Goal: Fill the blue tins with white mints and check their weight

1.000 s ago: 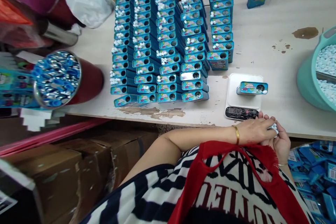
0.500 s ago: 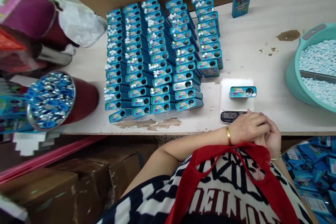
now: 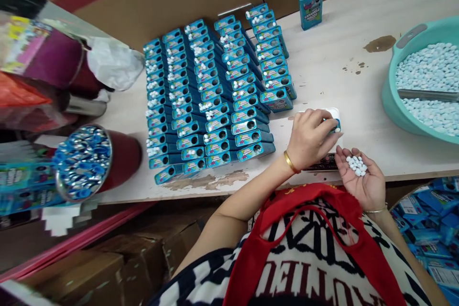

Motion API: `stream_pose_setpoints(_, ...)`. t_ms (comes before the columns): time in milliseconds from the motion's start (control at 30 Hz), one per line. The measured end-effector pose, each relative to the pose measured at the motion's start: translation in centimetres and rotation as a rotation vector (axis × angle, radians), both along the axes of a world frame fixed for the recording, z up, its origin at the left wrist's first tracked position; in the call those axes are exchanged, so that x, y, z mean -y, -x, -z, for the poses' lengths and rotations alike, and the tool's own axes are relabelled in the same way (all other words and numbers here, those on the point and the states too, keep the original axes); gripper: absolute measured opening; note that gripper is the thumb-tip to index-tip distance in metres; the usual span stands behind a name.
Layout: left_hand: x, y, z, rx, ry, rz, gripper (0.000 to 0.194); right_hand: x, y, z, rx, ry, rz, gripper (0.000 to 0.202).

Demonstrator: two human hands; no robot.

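Observation:
My left hand [image 3: 311,137], with a gold bracelet at the wrist, has its fingers wrapped over a small blue candy box [image 3: 336,125]. That box is on a white digital scale [image 3: 335,113], and the hand covers most of both. A white candy lies at the box's exposed end. Close by on the right, my right hand [image 3: 369,184] is palm up and cupped, with a small heap of white candies [image 3: 356,166] in it. The scale's dark display panel [image 3: 319,162] shows only partly below my left hand.
Several rows of blue candy boxes [image 3: 215,93] stand to the left, many with candies on top. One box [image 3: 310,7] stands apart at the back. A turquoise tub [image 3: 398,100] of candies with a metal divider or scoop is right. A red bucket [image 3: 124,153] holds blue-silver pieces.
My hands, together below the scale before, have separated. The left has moved up onto the box; the right has turned palm up, showing candies. The whole view has shifted slightly.

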State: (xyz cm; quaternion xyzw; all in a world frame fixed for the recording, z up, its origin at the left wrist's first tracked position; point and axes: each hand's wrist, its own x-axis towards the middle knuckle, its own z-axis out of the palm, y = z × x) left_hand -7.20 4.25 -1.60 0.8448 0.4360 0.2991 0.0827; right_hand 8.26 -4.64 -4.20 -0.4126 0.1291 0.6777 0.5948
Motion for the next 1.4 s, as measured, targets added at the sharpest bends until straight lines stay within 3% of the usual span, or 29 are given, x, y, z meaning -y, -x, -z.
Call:
stream_pose_setpoints(233,-0.5,-0.3,0.8,0.038,0.07,-0.096,0.013,-0.1,-0.3,0.5,-0.006,0.033,0.008,0.014)
stream_pose_setpoints(400,-0.2,-0.6,0.6,0.067,0.111,-0.022,0.017,-0.4,-0.6,1.0,-0.004,0.024,0.013,0.014)
stream_pose_setpoints(567,-0.4,0.3,0.8,0.113,0.142,-0.095,0.016,-0.5,-1.1,1.5,0.0,0.02,0.015,0.012)
stream_pose_setpoints(700,-0.8,2.1,0.6,-0.068,0.14,0.057,0.054,-0.7,-2.3,2.1,0.015,0.023,0.053,0.014)
stream_pose_setpoints(800,-2.6,3.0,-0.1,-0.255,0.183,0.175,0.039,-1.3,-4.1,3.0,0.068,0.039,0.103,0.016)
stream_pose_setpoints(900,-7.7,2.8,-1.1,-0.266,0.149,0.173,0.033,-1.9,-6.1,4.5,0.122,0.068,0.146,0.017)
stream_pose_setpoints(1000,-16.2,1.7,-1.5,-0.219,0.094,0.073,0.034,-2.0,-7.4,6.1,0.129,0.086,0.15,0.017)
stream_pose_setpoints(1100,-25.4,0.1,-0.3,-0.277,0.14,-0.063,0.037,-1.6,-7.6,7.4,0.131,0.085,0.148,0.017)
stream_pose_setpoints(1167,-30.3,-0.9,1.0,-0.312,0.185,-0.159,0.039,-1.3,-7.4,7.9,0.128,0.088,0.137,0.018)
stream_pose_setpoints(1300,-36.3,-1.3,3.6,-0.31,0.189,-0.324,0.036,-1.1,-7.0,8.2,0.128,0.148,0.141,0.02)
stream_pose_setpoints(1400,-38.9,-0.8,4.5,-0.3,0.209,-0.297,0.039,-1.4,-6.8,7.9,0.133,0.232,0.174,0.021)
